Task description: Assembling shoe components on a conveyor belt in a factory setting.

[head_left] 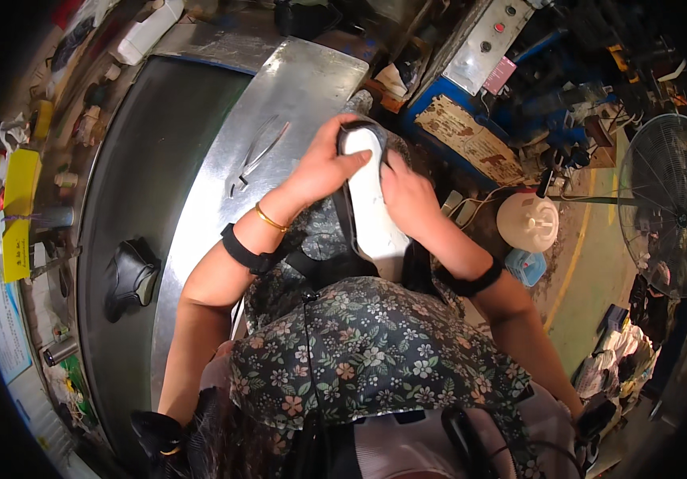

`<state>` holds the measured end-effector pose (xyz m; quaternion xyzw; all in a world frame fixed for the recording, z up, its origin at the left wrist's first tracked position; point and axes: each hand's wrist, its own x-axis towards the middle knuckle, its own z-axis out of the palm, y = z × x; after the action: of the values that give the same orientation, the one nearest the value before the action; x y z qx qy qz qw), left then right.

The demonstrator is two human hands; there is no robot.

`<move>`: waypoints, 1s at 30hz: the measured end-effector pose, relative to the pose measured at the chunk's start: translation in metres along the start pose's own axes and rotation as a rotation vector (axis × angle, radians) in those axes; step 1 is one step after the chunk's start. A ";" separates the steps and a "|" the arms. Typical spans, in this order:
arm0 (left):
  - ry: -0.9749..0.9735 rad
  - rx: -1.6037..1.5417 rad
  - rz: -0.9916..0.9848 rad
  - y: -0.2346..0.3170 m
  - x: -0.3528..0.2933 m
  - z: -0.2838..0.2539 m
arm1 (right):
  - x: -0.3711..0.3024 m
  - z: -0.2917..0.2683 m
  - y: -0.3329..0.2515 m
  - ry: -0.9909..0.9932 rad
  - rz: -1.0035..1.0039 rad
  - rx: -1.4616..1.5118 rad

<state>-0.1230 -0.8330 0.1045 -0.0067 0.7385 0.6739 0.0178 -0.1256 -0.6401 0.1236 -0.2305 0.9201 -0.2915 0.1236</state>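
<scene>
Over my lap, a black shoe [369, 199] is held sole side up, its pale white bottom facing me and its dark upper showing round the edges. My left hand [319, 166] wraps its far end from the left, with the thumb pressed on the white bottom. From the other side my right hand [407, 194] grips the right edge, its fingers partly hidden by the shoe. Floral cloth covers my lap below it. Thin, narrow strips [262, 153] lie on the shiny metal table [311, 72] to the left of my hands.
A black conveyor belt [152, 152] runs along the left, carrying another black shoe [130, 278]. At the far right of my hands stands a blue machine [439, 92] with buttons. A pale plastic jug [527, 222], a blue basket [526, 267] and a large fan [669, 203] stand at right.
</scene>
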 end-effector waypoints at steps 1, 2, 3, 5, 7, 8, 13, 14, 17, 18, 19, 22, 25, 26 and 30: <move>-0.026 0.063 0.048 0.001 0.001 0.000 | -0.006 0.003 0.012 -0.106 0.060 0.293; -0.021 0.119 0.078 -0.001 0.001 -0.002 | -0.020 0.026 0.034 -0.142 -0.079 0.696; -0.003 0.120 0.085 0.002 0.006 -0.005 | -0.035 0.041 0.041 -0.151 -0.109 0.824; -0.196 -0.494 -0.114 0.012 -0.008 -0.011 | -0.044 0.044 0.026 -0.134 0.087 0.888; 0.141 -1.116 -0.082 -0.017 -0.010 -0.015 | -0.026 0.028 0.006 -0.194 0.256 1.266; 0.292 -0.758 -0.135 0.002 -0.024 0.013 | -0.021 0.024 -0.007 -0.130 0.330 1.186; 0.176 0.727 -0.564 0.067 -0.025 -0.006 | -0.007 0.046 -0.021 -0.062 0.139 0.664; 0.054 0.879 -0.635 0.076 -0.022 -0.009 | -0.004 0.058 -0.021 -0.007 0.118 0.693; 0.004 0.183 -0.177 0.016 -0.040 -0.044 | -0.002 0.075 -0.027 0.056 0.042 0.876; -0.121 0.194 -0.185 0.021 -0.053 -0.044 | -0.004 0.072 -0.022 0.008 0.030 1.008; -0.112 0.206 -0.148 0.026 -0.069 -0.034 | -0.004 0.069 -0.016 -0.004 -0.013 1.101; 0.296 0.286 0.089 -0.017 -0.093 0.003 | -0.003 0.078 -0.014 0.042 0.039 1.067; 0.400 0.529 0.189 -0.011 -0.081 0.015 | 0.003 0.088 -0.005 0.166 -0.054 0.951; 0.414 0.550 0.202 -0.014 -0.076 0.015 | 0.005 0.088 -0.002 0.132 -0.047 1.007; 0.230 -0.278 -0.066 -0.036 -0.039 -0.019 | -0.010 0.085 -0.009 0.106 -0.118 0.921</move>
<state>-0.0829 -0.8560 0.0720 -0.1102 0.6350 0.7633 -0.0456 -0.0831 -0.6823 0.0615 -0.1885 0.6854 -0.6874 0.1488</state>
